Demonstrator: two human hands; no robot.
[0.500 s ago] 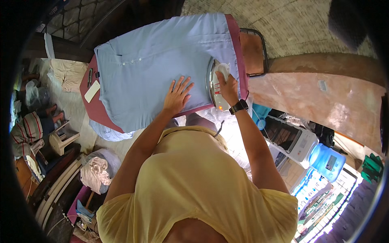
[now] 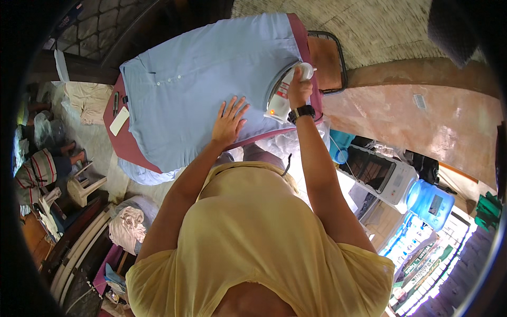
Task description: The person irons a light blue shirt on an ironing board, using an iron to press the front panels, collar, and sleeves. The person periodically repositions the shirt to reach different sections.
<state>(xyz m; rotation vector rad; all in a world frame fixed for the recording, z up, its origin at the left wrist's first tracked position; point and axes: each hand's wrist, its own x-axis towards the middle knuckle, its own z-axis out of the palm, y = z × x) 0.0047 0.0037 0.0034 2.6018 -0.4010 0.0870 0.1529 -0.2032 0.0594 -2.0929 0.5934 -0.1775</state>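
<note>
A light blue buttoned shirt (image 2: 195, 103) lies spread over a maroon-covered ironing board (image 2: 119, 140). My right hand (image 2: 299, 94) is wrapped round the handle of a white electric iron (image 2: 280, 100), which rests on the shirt near the board's right end. An orange light glows at the iron's near end, and its tip points away and to the right. My left hand (image 2: 228, 122) lies flat on the cloth left of the iron, fingers spread.
A pale rectangular object (image 2: 119, 121) and a dark slim tool (image 2: 116, 104) lie at the board's left end. Right of me stand a white appliance (image 2: 398, 185) and a blue water jug (image 2: 435, 203). A small stool (image 2: 84, 185) stands at left, near a person's legs (image 2: 76, 153).
My right hand has moved the iron slightly away from me, and the iron has turned so its tip swings to the right. My left hand stays almost in place on the shirt.
</note>
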